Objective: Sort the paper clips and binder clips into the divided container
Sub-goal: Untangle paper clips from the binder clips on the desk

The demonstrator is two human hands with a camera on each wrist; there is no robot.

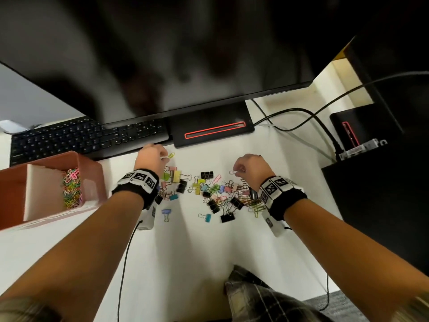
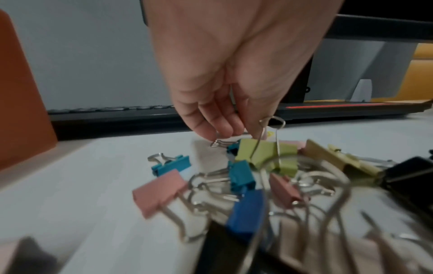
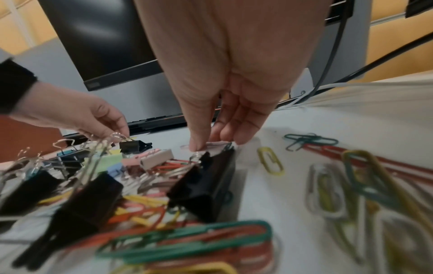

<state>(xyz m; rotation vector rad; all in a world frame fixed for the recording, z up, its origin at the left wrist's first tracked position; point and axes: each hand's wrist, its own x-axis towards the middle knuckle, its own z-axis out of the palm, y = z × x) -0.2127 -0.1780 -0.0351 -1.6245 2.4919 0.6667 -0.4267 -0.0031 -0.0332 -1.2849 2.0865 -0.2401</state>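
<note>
A brown divided container (image 1: 90, 168) stands at the left; its right compartment holds several coloured paper clips (image 1: 72, 187). Mixed binder clips (image 1: 209, 191) and paper clips (image 1: 255, 205) lie scattered on the white desk. My left hand (image 1: 162, 158) is at the pile's far left corner and pinches a yellow paper clip (image 1: 171, 155), fingers pointing down (image 2: 222, 129) behind a green binder clip (image 2: 264, 157). My right hand (image 1: 238, 171) at the far right of the pile pinches a pale pink paper clip (image 3: 211, 144) against the desk, just beyond a black binder clip (image 3: 206, 185).
A black keyboard (image 1: 81, 138) and the monitor's base (image 1: 213, 131) lie just beyond both hands, under the dark monitor (image 1: 162, 66). Cables (image 1: 301, 115) run at the back right. A black box (image 1: 371, 194) borders the desk on the right. Checked cloth (image 1: 255, 298) sits at the near edge.
</note>
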